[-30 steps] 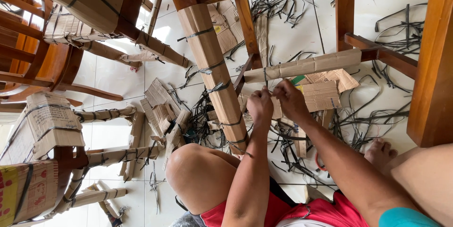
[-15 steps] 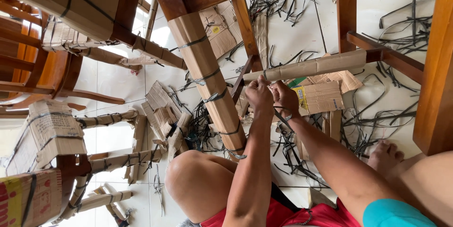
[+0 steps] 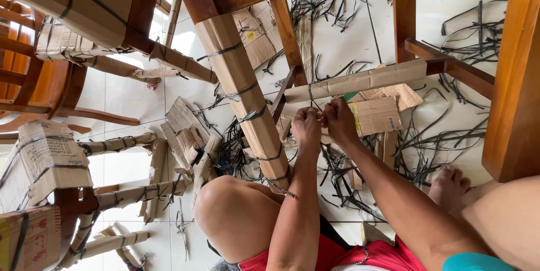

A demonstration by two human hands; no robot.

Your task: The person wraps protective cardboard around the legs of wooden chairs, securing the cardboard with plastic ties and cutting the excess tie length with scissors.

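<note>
Hands meet under the cardboard-wrapped chair rung [image 3: 360,79]: left hand [image 3: 307,127] and right hand [image 3: 341,120] pinch a thin black plastic strap [image 3: 310,95], likely light, springy, slippery; best gripped near its ends.

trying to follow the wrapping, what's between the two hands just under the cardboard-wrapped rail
In the head view, a thin dark strap runs round the cardboard-wrapped rail and comes down between the left hand and right hand, whose fingers meet on it.

Just one head cam, looking steeply down at the floor. It's pretty close above both hands, with the knee right below them.
</note>
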